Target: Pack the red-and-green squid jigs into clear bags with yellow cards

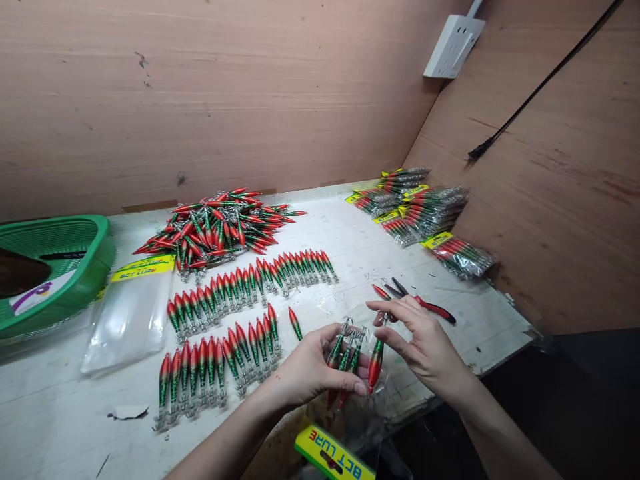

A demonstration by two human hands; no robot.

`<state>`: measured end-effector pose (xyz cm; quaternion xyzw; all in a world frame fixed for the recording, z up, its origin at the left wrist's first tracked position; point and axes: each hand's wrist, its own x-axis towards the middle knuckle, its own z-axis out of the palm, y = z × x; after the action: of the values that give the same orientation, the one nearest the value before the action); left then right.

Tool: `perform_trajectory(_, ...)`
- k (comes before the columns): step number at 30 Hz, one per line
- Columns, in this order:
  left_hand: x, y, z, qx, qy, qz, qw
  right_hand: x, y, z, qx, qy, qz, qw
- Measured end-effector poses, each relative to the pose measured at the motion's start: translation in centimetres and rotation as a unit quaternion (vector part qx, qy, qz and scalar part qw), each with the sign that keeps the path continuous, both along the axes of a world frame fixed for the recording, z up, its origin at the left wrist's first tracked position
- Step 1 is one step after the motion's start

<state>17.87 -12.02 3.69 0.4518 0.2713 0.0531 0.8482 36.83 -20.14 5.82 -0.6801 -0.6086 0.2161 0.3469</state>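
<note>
Several red-and-green fishing lures point(345, 358) lie in the fingers of my left hand point(320, 367), hook ends up and red ends down. My right hand point(425, 343) pinches one more lure point(375, 367) at its hook end, red end hanging down beside the others. Just below my left hand is a clear bag with a yellow "BCT LURE" header point(334, 453); whether the lures are inside it I cannot tell. Rows of lures point(250, 280) stretch across the white table to the left. One separate lure point(295, 323) lies close to my left hand.
Behind the rows is a lure heap point(220, 227). Left are a green basket point(100, 260) and a clear bag point(125, 327). Filled lure packs point(457, 257) lie back right. Red-handled pliers point(435, 309) and another lure point(381, 292) lie behind my right hand. A socket strip point(454, 47) hangs above.
</note>
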Motion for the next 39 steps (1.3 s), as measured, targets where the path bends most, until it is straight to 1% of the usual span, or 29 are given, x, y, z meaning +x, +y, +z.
perform_trajectory(2, 0.0, -0.1, -0.3, -0.013, 0.013, 0.026, 0.999, -0.1, -0.3, 0.0, -0.007, -0.016, 0.030, 0.999)
perform_trajectory(4, 0.0, -0.1, -0.5, -0.022, 0.021, 0.043, 0.999, -0.3, -0.5, 0.1, -0.021, 0.000, 0.040, 0.999)
perform_trajectory(6, 0.0, -0.1, -0.6, -0.025, 0.021, 0.047, 0.998, -0.4, -0.6, 0.2, -0.023, 0.043, 0.029, 0.998)
perform_trajectory(8, -0.1, -0.1, -0.5, -0.022, 0.015, 0.044, 0.999, -0.5, -0.5, 0.0, -0.011, 0.085, 0.009, 0.996)
perform_trajectory(10, -0.1, -0.2, -0.3, -0.020, 0.008, 0.041, 0.999, -0.6, -0.3, -0.2, 0.008, 0.101, -0.013, 0.995)
perform_trajectory(13, 0.0, -0.4, -0.2, -0.011, 0.000, 0.045, 0.999, -0.5, 0.1, -0.3, 0.020, 0.090, -0.011, 0.996)
perform_trajectory(17, 0.2, -0.5, -0.3, 0.021, 0.016, 0.054, 0.998, -0.4, 0.2, 0.2, 0.011, 0.049, 0.046, 0.998)
perform_trajectory(20, 0.2, -0.5, -0.5, 0.031, 0.023, 0.065, 0.997, -0.5, -0.2, 0.6, 0.008, 0.030, 0.060, 0.998)
perform_trajectory(24, 0.2, -0.5, -0.6, 0.019, 0.018, 0.079, 0.997, -0.8, -0.8, 0.5, -0.029, 0.050, 0.021, 0.998)
perform_trajectory(26, 0.2, -0.5, -0.7, 0.013, 0.024, 0.077, 0.997, -0.9, -0.8, 0.2, -0.039, 0.068, -0.001, 0.997)
perform_trajectory(28, 0.1, -0.5, -0.9, -0.001, 0.021, 0.070, 0.997, -1.1, -0.8, -0.1, -0.038, 0.083, -0.010, 0.996)
perform_trajectory(32, -0.1, -0.6, -1.1, -0.055, -0.021, 0.064, 0.996, -1.6, -0.7, -0.3, -0.035, 0.085, -0.007, 0.996)
perform_trajectory(34, -0.2, -0.8, -1.2, -0.049, -0.004, 0.075, 0.996, -1.9, -0.7, -0.1, -0.036, 0.090, 0.004, 0.995)
perform_trajectory(37, -0.1, -1.1, -1.2, -0.023, 0.055, 0.108, 0.992, -2.2, -0.8, 0.1, -0.044, 0.107, 0.026, 0.993)
perform_trajectory(39, 0.0, -1.2, -1.2, -0.018, 0.073, 0.121, 0.990, -2.4, -0.8, 0.2, -0.054, 0.086, 0.023, 0.995)
